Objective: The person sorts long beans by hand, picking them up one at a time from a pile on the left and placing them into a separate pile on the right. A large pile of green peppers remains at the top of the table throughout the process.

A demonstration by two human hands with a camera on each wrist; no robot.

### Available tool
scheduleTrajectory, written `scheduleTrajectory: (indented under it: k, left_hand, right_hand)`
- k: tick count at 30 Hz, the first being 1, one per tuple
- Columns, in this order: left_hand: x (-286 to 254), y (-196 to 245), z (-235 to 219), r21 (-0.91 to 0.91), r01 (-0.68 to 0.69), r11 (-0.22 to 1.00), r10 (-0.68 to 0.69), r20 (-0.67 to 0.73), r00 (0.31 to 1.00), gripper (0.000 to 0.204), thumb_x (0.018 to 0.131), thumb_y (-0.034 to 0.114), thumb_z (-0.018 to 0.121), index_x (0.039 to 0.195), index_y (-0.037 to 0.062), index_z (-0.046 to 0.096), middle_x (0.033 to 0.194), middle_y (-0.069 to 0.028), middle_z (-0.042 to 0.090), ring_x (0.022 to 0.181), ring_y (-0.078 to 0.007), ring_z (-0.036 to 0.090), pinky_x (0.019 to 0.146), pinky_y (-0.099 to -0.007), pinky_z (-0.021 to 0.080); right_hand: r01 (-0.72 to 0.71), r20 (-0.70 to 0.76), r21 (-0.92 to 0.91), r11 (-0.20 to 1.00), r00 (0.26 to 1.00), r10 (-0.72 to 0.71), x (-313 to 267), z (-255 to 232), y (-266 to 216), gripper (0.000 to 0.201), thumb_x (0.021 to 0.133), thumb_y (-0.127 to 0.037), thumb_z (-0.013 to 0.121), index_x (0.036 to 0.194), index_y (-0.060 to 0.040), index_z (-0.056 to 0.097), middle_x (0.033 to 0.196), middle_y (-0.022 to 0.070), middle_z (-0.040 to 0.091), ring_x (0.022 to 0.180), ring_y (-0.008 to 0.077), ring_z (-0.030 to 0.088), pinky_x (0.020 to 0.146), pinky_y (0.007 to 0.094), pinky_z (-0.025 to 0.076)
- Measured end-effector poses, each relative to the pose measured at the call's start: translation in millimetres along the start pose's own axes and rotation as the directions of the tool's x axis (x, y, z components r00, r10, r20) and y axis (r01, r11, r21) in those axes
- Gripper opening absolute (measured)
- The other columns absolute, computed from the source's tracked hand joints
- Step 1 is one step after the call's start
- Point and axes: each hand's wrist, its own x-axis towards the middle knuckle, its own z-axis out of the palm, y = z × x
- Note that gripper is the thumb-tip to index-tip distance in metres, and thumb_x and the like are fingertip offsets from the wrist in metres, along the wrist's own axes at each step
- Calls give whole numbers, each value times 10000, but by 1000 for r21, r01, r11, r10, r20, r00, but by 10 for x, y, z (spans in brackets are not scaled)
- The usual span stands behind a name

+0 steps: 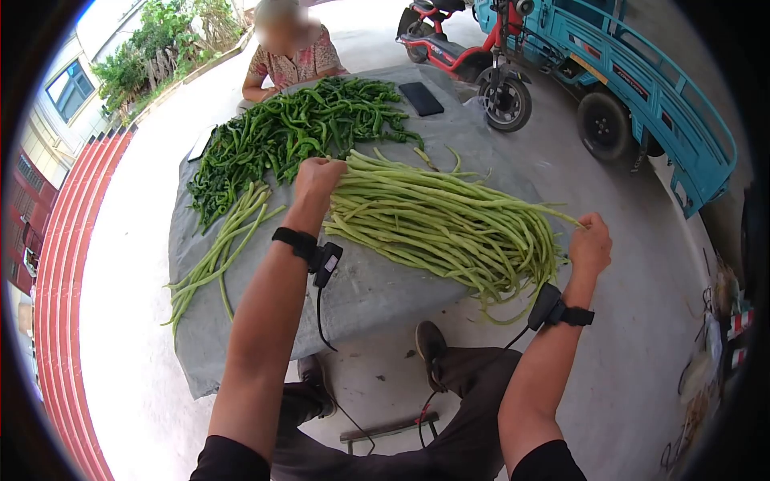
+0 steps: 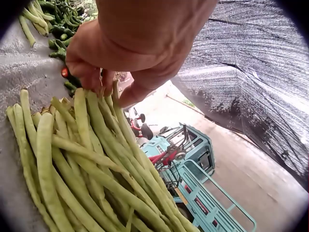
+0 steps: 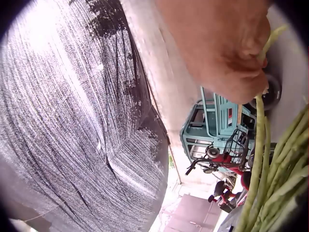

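Note:
Long green beans [image 1: 433, 212] lie in a wide bundle across the grey-covered table, their ends fanned to the right. At the bundle's left end, the left hand [image 1: 318, 180] pinches bean ends; the left wrist view shows its fingertips on the tips of the beans [image 2: 87, 159]. Beyond the table's right side, the right hand [image 1: 591, 244] grips the end of a bean that stretches from the bundle. In the right wrist view this bean [image 3: 259, 145] passes through the curled fingers of the right hand [image 3: 231, 58].
Green peppers [image 1: 297, 120] are heaped at the back of the table [image 1: 281, 321]. A smaller group of beans [image 1: 224, 240] lies at the left, and a dark phone [image 1: 421, 99] at the back right. A person [image 1: 293, 56] sits opposite. A red scooter [image 1: 457, 56] and blue cart [image 1: 634, 88] stand behind.

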Motion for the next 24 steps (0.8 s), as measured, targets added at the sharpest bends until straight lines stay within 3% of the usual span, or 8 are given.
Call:
scheduleTrajectory:
  k: [4, 7, 10, 14, 16, 18, 21, 24]
  left_hand:
    - [-48, 10, -80, 182, -2, 983, -1, 19, 1000, 437, 739, 262, 865, 1077, 13, 741, 1020, -128, 771, 934, -265, 739, 844, -394, 558]
    - [-185, 57, -54, 231, -95, 968, 124, -114, 986, 407, 750, 178, 887, 1085, 12, 726, 928, -59, 710, 811, -165, 658, 709, -329, 514]
    - [-247, 57, -111, 198, -101, 975, 125, -116, 985, 429, 766, 181, 885, 1131, 31, 717, 975, -68, 727, 827, -181, 683, 745, -343, 544]
    - [-366, -27, -188, 180, -78, 981, 99, -115, 988, 415, 815, 219, 841, 1186, 76, 724, 1070, -92, 745, 995, -240, 725, 846, -401, 567]
    - [-487, -10, -195, 66, -71, 995, 82, -180, 980, 330, 843, 197, 813, 1137, 69, 735, 1057, -97, 740, 977, -241, 720, 859, -401, 564]
    - [-510, -166, -206, 103, -264, 959, 283, -309, 908, 255, 874, 182, 786, 1092, 61, 733, 1037, -109, 737, 960, -258, 713, 860, -393, 557]
    - [-698, -191, -337, 164, -292, 942, 330, -307, 893, 187, 887, 146, 764, 1044, 55, 723, 1002, -113, 721, 932, -274, 703, 850, -402, 548]
    - [-830, -340, -566, 170, -398, 901, 431, -265, 863, 161, 913, 122, 738, 1044, 29, 737, 974, -90, 754, 903, -218, 707, 845, -370, 552]
  right_hand:
    - [47, 52, 38, 998, 997, -49, -25, 41, -11, 233, 888, -85, 633, 1045, -233, 721, 1131, 4, 748, 1137, 319, 665, 900, 515, 522]
    - [70, 80, 43, 997, 994, -73, -46, 5, -92, 254, 893, -72, 629, 1070, -229, 722, 1170, 14, 733, 1153, 313, 652, 917, 506, 526]
    - [118, 61, 78, 990, 991, -123, -72, -18, -172, 253, 902, -66, 633, 1084, -219, 720, 1187, 24, 725, 1165, 309, 645, 932, 485, 531]
    - [219, 37, 164, 962, 973, -228, -130, -123, -333, 230, 907, -60, 660, 1099, -175, 712, 1183, 48, 720, 1181, 311, 640, 956, 462, 532]
    - [272, 28, 263, 926, 957, -289, -158, -132, -406, 221, 912, -55, 671, 1117, -131, 703, 1185, 73, 716, 1196, 305, 645, 979, 461, 529]
    - [312, 41, 380, 871, 935, -353, -119, -26, -449, 222, 922, -49, 671, 1140, -88, 693, 1188, 99, 713, 1195, 296, 663, 1000, 454, 526]
    - [348, 58, 492, 798, 902, -428, -119, 68, -556, 226, 940, -42, 659, 1164, -56, 686, 1189, 116, 714, 1171, 281, 690, 1008, 427, 522]
    - [351, 70, 560, 750, 882, -465, -152, 86, -646, 205, 957, -37, 652, 1160, -42, 682, 1173, 114, 719, 1145, 261, 704, 999, 402, 519]
